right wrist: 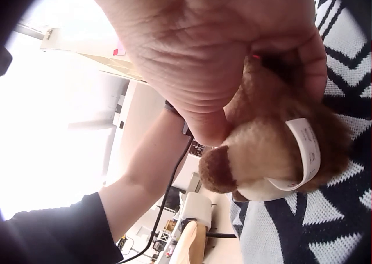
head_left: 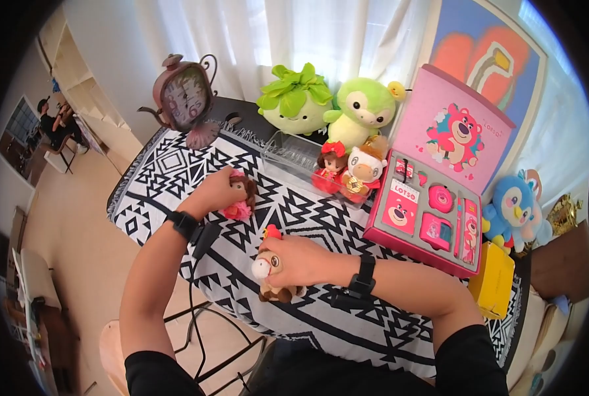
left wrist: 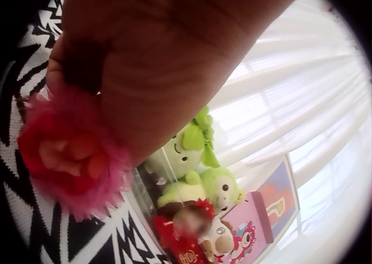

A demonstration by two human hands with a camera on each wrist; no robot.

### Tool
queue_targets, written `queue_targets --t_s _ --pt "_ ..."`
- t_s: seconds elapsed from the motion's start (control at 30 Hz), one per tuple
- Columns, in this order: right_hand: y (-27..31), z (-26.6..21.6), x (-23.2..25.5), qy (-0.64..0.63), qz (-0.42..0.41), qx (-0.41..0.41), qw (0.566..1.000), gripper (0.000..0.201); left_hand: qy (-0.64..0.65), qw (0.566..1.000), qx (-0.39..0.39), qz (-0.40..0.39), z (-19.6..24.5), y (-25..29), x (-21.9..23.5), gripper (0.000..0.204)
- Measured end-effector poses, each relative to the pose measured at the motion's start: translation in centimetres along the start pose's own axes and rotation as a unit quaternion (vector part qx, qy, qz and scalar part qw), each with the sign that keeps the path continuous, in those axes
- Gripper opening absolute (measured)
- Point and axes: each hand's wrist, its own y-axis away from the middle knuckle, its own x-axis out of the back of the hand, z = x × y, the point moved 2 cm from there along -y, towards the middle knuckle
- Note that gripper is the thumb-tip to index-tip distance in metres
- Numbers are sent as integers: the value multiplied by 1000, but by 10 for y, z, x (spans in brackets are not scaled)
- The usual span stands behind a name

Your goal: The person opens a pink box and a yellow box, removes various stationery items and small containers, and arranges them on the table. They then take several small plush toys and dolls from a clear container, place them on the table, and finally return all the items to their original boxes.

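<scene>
My left hand (head_left: 209, 191) grips a small brown-haired doll (head_left: 237, 210) in a frilly pink dress, low over the patterned cloth. From the left wrist, the doll's pink ruffled skirt (left wrist: 113, 177) faces the camera, while its head is hidden by the hand. Nearer the front edge, my right hand (head_left: 302, 259) holds a brown plush animal (head_left: 279, 294) with a white muzzle and something red on top of its head. The right wrist view shows the plush's underside (right wrist: 256, 153), with a white label (right wrist: 308, 153) hanging from it and thumb and fingers wrapped round its body.
Behind, a clear tray (head_left: 288, 155) borders a red-dressed doll (head_left: 329, 170) and a cream plush (head_left: 363, 173). Two green plushes (head_left: 360, 109) sit farther back. An antique-style clock (head_left: 186, 99) stands left; an open pink gift box (head_left: 373, 231), blue plush (head_left: 515, 208) and yellow box (head_left: 492, 280) are right.
</scene>
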Motion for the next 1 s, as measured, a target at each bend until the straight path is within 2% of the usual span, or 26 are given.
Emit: queue_targets --t_s 0.07,0.17,0.2,0.23,0.27,0.33,0.37,0.4,0.43,0.57,0.63,0.7,0.77,0.8,0.87,0.93,1.0 --pt "15 -2 7 -6 12 -3 1000 62 64 995 -40 72 11 5 10 54" --pt "30 2 13 -4 5 -6 1000 67 74 991 -37 102 44 3 32 49" --pt "34 2 17 -3 4 -5 1000 67 90 981 -84 149 54 -4 38 48" --pt "39 -1 24 -3 28 2 1000 67 104 966 -132 196 62 -10 43 47" --pt "45 -4 31 -4 53 8 999 67 104 966 -134 198 69 -18 45 47" --pt "55 -7 49 -1 125 34 992 67 107 949 -199 217 85 -37 44 47" --pt "59 -10 61 13 161 31 986 67 116 954 -191 201 87 -50 37 48" --pt "63 -11 73 29 197 28 980 66 104 948 -216 210 89 -61 28 48" --pt "64 -8 84 30 251 59 966 65 90 953 -212 199 91 -72 19 48" --pt "68 1 126 73 400 93 909 64 47 962 -200 180 86 -102 -21 45" --pt "72 6 140 76 420 89 900 63 20 964 -194 183 84 -108 -31 45" --pt "67 10 151 77 440 82 891 62 -100 950 -217 200 87 -105 -35 45" --pt "58 15 164 105 483 95 864 61 -108 952 -202 203 89 -102 -33 44" --pt "51 17 170 105 483 93 864 61 -118 952 -187 210 89 -102 -32 43" --pt "29 21 181 42 519 101 848 62 -90 949 -200 226 78 -106 -35 42" --pt "4 23 188 35 529 113 840 64 -63 945 -213 241 70 -109 -41 40" --pt "-18 22 187 25 528 128 839 65 -15 953 -178 245 64 -111 -46 41"
